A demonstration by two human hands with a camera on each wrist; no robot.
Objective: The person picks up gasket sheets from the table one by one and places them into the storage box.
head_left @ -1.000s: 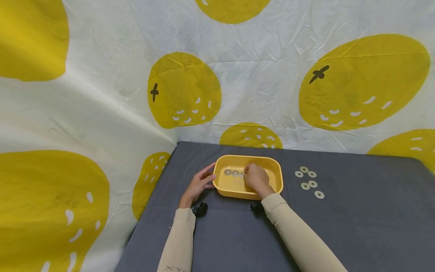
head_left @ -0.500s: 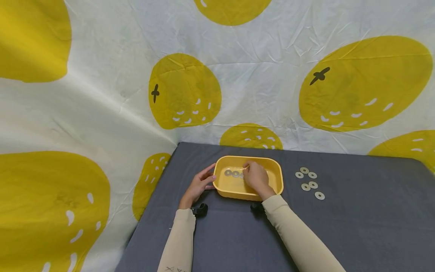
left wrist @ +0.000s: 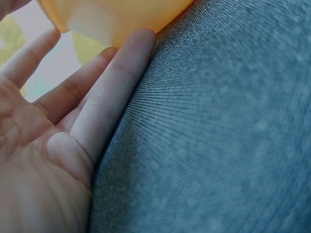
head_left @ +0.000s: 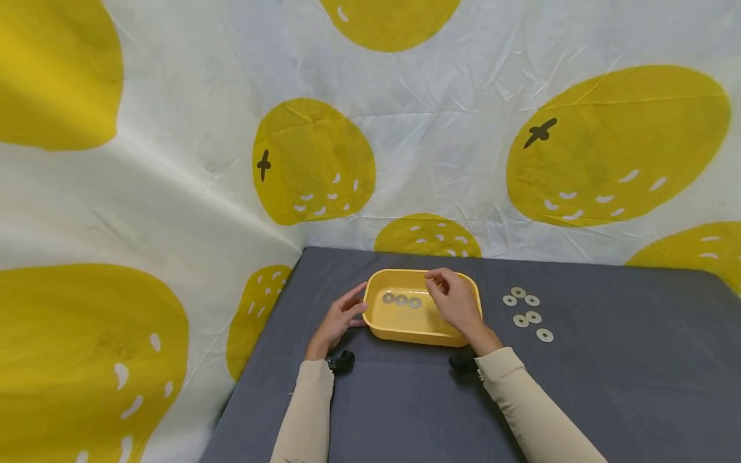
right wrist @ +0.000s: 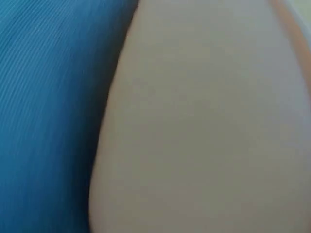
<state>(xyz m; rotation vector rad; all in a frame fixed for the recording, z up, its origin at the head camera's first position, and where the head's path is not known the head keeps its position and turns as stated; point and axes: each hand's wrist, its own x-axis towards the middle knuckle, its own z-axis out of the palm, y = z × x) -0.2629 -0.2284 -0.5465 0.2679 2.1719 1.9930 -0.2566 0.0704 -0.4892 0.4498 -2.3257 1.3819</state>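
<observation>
A yellow rectangular tub (head_left: 417, 335) stands on the dark grey cloth in the head view. Inside it, 3 flat metal washers (head_left: 402, 300) lie in a row on the floor of the tub. My left hand (head_left: 338, 323) touches the tub's left end, thumb near the rim. In the left wrist view its straight fingers (left wrist: 104, 97) rest against the tub's outer wall (left wrist: 116, 19). Over the right half of the tub hovers my right hand (head_left: 454, 302), fingers loosely bent, with nothing visible in them. The right wrist view is mostly filled by a blurred pale surface.
Several more washers (head_left: 527, 315) lie on the grey cloth (head_left: 625, 360) to the right of the tub. A white curtain (head_left: 440, 161) with yellow fruit prints hangs behind and to the left.
My right hand has risen from the tub's floor and moved right, uncovering the third washer in the row. The left hand has stayed in place at the tub's end.
</observation>
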